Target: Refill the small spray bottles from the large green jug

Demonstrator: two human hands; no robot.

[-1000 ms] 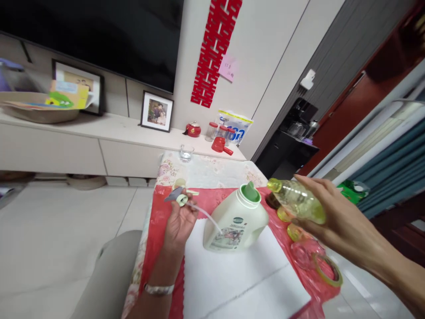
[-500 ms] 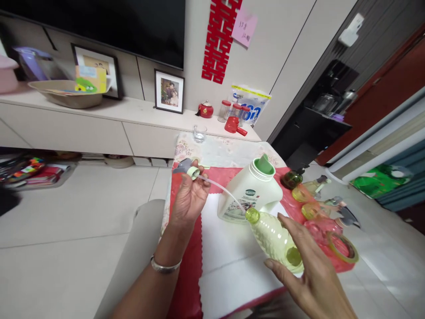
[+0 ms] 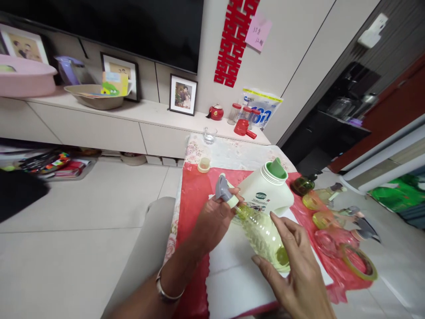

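My left hand (image 3: 214, 221) pinches a grey spray head (image 3: 223, 189) with a pale green collar, held at the mouth of a clear yellow-green bottle (image 3: 260, 230). Its dip tube is inside the bottle; whether the collar sits on the neck's thread I cannot tell. My right hand (image 3: 299, 266) curves around the bottle's lower end, thumb on the near side and fingers on the far side. The bottle tilts, neck up and to the left. Behind it stands a large pale detergent jug (image 3: 254, 190) with a green spout and no cap on.
Several spray bottles (image 3: 328, 219) and a roll of tape (image 3: 373, 270) lie at the table's right edge. A pale cap (image 3: 203, 165) and a glass cup (image 3: 209, 135) stand at the left and back. White sheet (image 3: 229, 292) and red plastic (image 3: 192, 195) cover the table.
My left hand has moved right and down, bringing the spray head from apart to the bottle's mouth; the tube has gone into the bottle. The camera view has swung left.
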